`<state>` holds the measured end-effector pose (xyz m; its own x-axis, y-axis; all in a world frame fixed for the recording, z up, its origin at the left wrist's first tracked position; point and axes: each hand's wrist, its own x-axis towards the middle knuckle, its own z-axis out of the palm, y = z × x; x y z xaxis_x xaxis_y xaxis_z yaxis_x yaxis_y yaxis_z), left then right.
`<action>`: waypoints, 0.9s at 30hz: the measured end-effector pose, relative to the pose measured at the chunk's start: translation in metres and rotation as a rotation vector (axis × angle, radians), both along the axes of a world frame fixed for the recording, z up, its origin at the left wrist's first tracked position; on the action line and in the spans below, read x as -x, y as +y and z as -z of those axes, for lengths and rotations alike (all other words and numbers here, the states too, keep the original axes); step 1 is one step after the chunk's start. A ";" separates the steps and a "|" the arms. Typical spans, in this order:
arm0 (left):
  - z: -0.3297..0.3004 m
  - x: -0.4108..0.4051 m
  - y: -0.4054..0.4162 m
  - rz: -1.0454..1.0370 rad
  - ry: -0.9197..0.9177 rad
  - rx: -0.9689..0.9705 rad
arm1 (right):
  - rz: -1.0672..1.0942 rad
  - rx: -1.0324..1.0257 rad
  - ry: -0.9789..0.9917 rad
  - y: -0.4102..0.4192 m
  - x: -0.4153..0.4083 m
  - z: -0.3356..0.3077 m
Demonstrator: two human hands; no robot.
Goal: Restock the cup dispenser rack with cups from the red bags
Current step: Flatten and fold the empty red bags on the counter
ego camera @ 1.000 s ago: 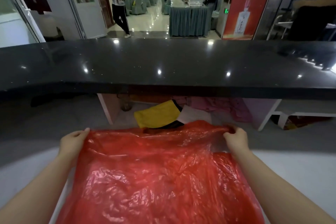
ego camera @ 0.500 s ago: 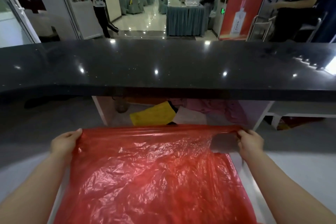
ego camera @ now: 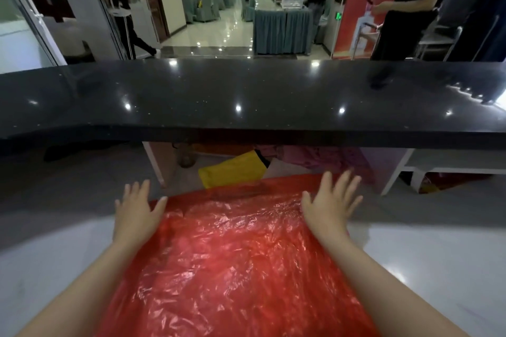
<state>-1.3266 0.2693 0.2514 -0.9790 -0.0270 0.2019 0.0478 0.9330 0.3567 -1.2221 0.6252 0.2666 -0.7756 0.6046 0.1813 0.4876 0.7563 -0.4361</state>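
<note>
A crinkled, translucent red plastic bag lies spread out flat on the pale lower counter in front of me. My left hand is open with fingers spread at the bag's far left corner, its thumb over the plastic. My right hand is open and flat near the bag's far right corner. Neither hand grips the bag. No cups and no dispenser rack are in view.
A raised black stone counter top runs across just beyond the bag. Under it lie a yellow cloth and pink fabric. Beyond stand a red banner, skirted tables and people.
Both hands have let go of the bag's far edge and opened flat. The bag's far edge has dropped onto the counter.
</note>
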 end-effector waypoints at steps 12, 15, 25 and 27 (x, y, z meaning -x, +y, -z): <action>0.061 -0.022 -0.005 0.020 -0.364 0.256 | -0.354 -0.103 -0.491 0.001 0.024 0.060; 0.063 -0.022 -0.006 0.031 -0.370 0.260 | -0.353 -0.125 -0.496 0.002 0.020 0.069; 0.022 -0.030 -0.003 0.158 -0.139 0.268 | -0.400 -0.222 -0.305 -0.020 0.018 0.034; 0.015 -0.038 0.001 0.197 -0.121 0.269 | -0.433 -0.225 -0.278 -0.028 0.013 0.028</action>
